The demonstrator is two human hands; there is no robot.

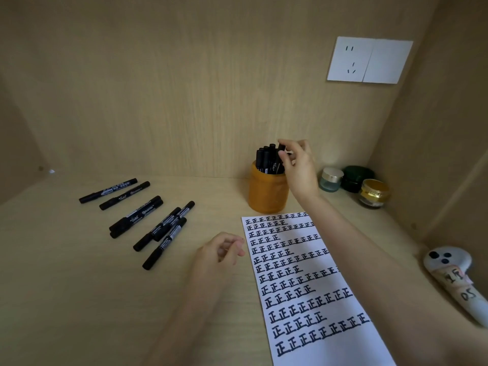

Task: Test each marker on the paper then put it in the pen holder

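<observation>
An orange pen holder (266, 192) stands at the back of the desk with several black markers upright in it. My right hand (298, 167) is at the holder's right rim and pinches the top of one black marker (281, 148) that stands in the holder. My left hand (221, 250) rests on the desk just left of the paper with fingers loosely curled, holding nothing. The white paper (335, 342) lies in front of the holder, covered with rows of black written marks. Several more black markers (137, 216) lie scattered on the desk to the left.
Three small jars (355, 184) stand in the back right corner. A white controller (454, 276) with taped labels lies along the right wall. A wall socket (369, 60) sits on the back panel. Wooden walls enclose the desk on three sides.
</observation>
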